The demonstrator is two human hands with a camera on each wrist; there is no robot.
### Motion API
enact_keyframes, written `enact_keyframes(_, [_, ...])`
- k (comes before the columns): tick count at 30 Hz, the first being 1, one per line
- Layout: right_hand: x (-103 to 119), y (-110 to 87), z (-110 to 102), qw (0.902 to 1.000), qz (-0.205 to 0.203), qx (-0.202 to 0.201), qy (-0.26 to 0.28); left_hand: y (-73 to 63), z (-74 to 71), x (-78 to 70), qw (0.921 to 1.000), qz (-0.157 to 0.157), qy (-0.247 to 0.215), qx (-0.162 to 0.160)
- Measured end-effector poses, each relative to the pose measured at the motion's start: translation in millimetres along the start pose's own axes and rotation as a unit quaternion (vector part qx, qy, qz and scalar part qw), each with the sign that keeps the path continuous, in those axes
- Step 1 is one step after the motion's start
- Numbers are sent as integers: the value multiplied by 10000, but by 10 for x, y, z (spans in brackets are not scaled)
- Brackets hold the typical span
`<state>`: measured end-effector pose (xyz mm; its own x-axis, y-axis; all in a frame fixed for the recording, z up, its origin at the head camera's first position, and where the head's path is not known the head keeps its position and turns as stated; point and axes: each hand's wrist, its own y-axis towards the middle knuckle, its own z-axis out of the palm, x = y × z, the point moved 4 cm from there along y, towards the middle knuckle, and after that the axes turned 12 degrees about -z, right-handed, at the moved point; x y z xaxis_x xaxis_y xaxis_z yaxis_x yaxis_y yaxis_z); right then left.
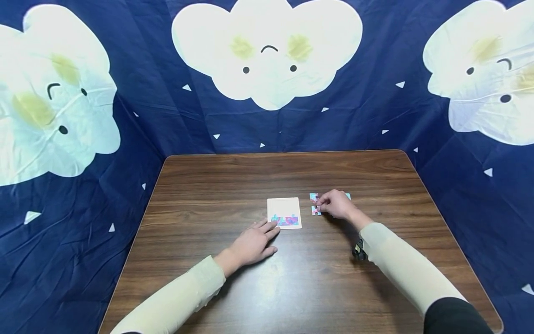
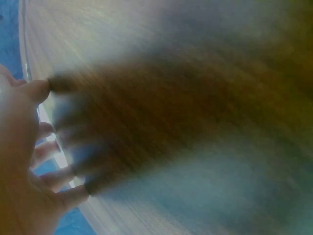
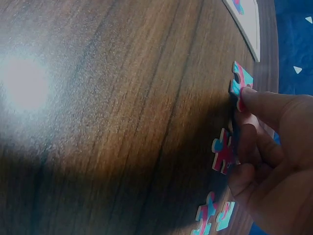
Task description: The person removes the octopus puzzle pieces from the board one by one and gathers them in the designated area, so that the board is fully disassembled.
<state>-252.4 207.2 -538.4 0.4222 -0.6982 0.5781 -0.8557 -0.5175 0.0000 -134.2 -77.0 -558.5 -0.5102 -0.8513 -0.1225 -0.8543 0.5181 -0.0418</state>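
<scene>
A white puzzle tray lies mid-table, with a strip of joined pink and blue pieces along its near side. My left hand rests on the table, fingers spread, its fingertips at the tray's near left corner. In the left wrist view those fingers are extended over blurred wood. To the right of the tray, my right hand pinches a pink and blue puzzle piece between thumb and fingers. Another puzzle piece lies under the curled fingers, which partly hide it.
More loose puzzle pieces lie on the wooden table, beside and behind the right hand. A blue cloth with cloud prints stands around the table's back and sides. Light glares off the tabletop near the front.
</scene>
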Motion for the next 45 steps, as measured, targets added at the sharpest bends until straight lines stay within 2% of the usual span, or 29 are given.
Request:
enact_keyframes(9, [9, 1, 28, 9994, 91, 65, -329, 3, -7, -19, 10000, -13, -59, 73])
enact_keyframes(17, [-10, 18, 56, 9990, 34, 105, -440, 20, -73, -40, 9999, 42, -85, 60])
enact_keyframes(24, [35, 22, 26, 9986, -54, 119, -507, 46, -112, -42, 9999, -37, -52, 126])
enact_keyframes(32, [185, 69, -9, 9995, -76, 235, -191, 60, -76, -22, 9999, -113, -104, -2])
enact_keyframes(38, [334, 108, 40, 9989, -326, 324, 24, 82, -66, -24, 9999, -103, -87, -65])
enact_keyframes(45, [466, 133, 181, 9952, -734, 560, 310, 112, -93, -45, 9999, -161, -47, 29])
